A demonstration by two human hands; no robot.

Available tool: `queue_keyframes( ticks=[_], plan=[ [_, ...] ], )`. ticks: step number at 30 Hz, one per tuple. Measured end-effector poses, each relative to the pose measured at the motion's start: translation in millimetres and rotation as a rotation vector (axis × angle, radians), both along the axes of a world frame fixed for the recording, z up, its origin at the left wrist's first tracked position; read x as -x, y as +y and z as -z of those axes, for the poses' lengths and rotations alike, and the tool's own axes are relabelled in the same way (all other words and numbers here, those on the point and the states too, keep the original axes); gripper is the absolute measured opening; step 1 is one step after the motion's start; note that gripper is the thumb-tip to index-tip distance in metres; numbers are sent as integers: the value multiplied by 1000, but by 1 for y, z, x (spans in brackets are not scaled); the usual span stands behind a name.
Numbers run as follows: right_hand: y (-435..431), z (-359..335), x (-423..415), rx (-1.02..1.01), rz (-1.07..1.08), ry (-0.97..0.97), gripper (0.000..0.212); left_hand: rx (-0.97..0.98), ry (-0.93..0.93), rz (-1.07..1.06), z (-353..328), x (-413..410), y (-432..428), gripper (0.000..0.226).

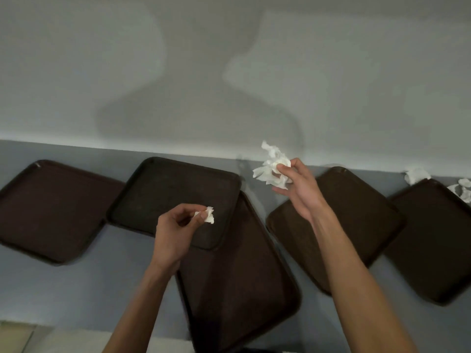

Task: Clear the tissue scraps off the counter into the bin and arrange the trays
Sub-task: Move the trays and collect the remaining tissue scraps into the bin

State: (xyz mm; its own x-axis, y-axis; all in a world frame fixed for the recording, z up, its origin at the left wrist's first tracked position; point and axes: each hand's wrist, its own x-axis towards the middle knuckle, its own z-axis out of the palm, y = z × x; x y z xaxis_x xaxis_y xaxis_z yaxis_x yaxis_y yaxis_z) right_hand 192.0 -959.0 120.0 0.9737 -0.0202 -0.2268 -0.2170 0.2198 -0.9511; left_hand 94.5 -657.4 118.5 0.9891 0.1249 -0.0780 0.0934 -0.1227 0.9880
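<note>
Several dark brown trays lie askew on the grey counter (84,284). My left hand (175,230) pinches a small white tissue scrap (207,215) above the middle trays (163,189), one of which overlaps a long tray (237,289) reaching the front edge. My right hand (298,187) is raised near the back wall, closed on a larger crumpled wad of tissue (274,165). More tissue scraps (416,174) lie at the far right by the wall, and another scrap (462,189) rests on the rightmost tray (433,238).
A further tray (51,207) sits at the far left and one (362,217) under my right forearm. A pale wall (229,72) runs directly behind the counter. A light floor or surface (23,337) shows below the counter's front edge at bottom left.
</note>
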Motion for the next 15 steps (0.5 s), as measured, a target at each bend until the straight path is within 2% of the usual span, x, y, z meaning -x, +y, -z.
queue_keyframes(
  ticks=[2,7,15],
  plan=[
    [39,-3,19,-75,-25,32,15,25,-7,-23,-4,18,27,10],
    [161,-6,76,-271,-93,42,13,61,-4,-133,-9,78,117,8],
    [361,-17,163,14,-296,-75,28,78,-22,-410,-14,200,275,7]
  ],
)
